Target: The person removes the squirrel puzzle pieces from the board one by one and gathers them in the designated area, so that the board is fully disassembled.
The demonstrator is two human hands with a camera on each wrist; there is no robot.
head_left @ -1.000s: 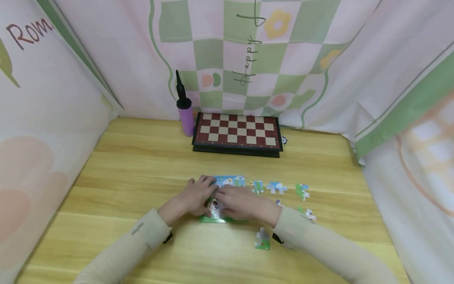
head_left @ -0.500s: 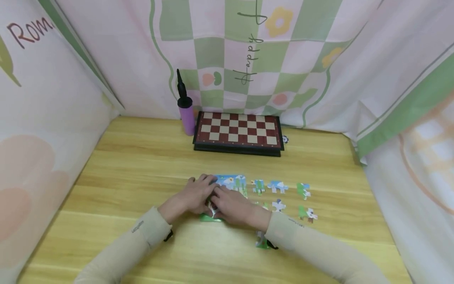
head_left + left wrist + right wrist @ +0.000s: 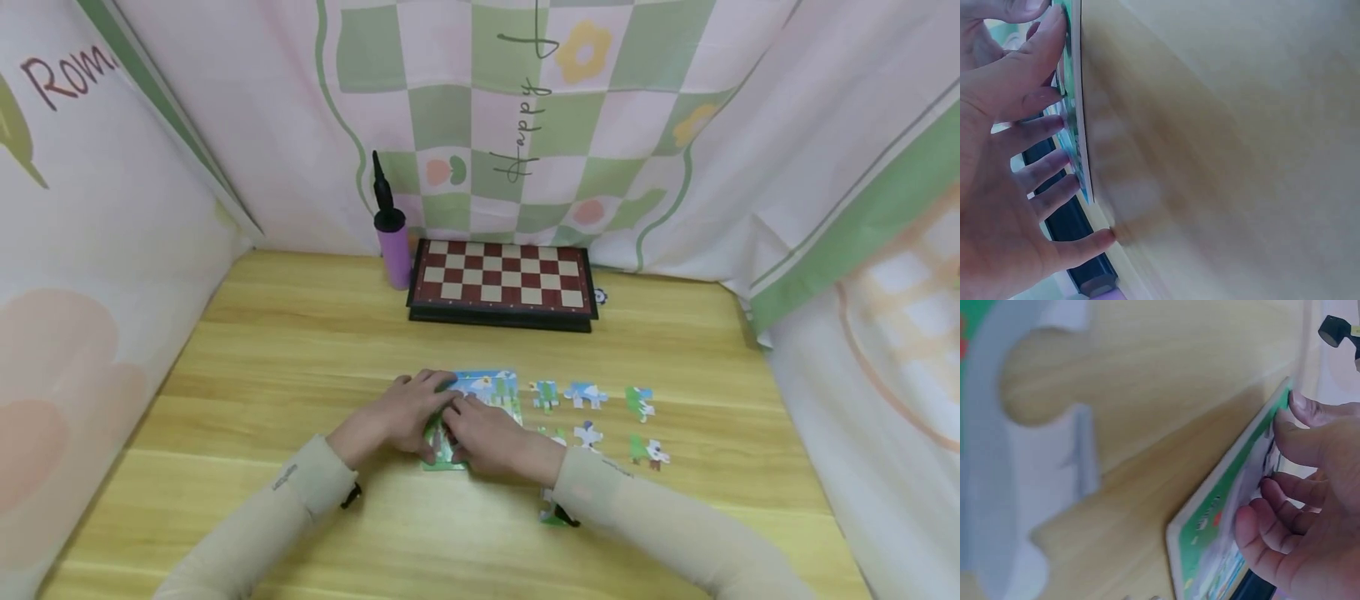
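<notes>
The picture puzzle board (image 3: 506, 382) lies flat on the table, its blue top edge and part of its green bottom edge showing. My left hand (image 3: 408, 408) lies across its left side. In the left wrist view its fingers (image 3: 1044, 167) are spread, several tips on the board and the little finger down by the table. From the right, my right hand (image 3: 487, 435) reaches over the board's middle. The right wrist view shows its thumb and forefinger close together at a dark and white puzzle piece (image 3: 1269, 453), mostly hidden; the other fingers are curled over the board's surface.
Loose puzzle pieces lie right of the board, among them a blue one (image 3: 587, 394), a green one (image 3: 640, 403) and one with a white animal (image 3: 656, 452). Another piece (image 3: 550, 514) is partly under the right cuff. Behind stand a folded chessboard (image 3: 502, 283) and a purple pump (image 3: 393, 254).
My right hand has shifted left over the board, uncovering loose pieces on the right and its cuff now covering the near one. My left thumb has drawn slightly left and down.
</notes>
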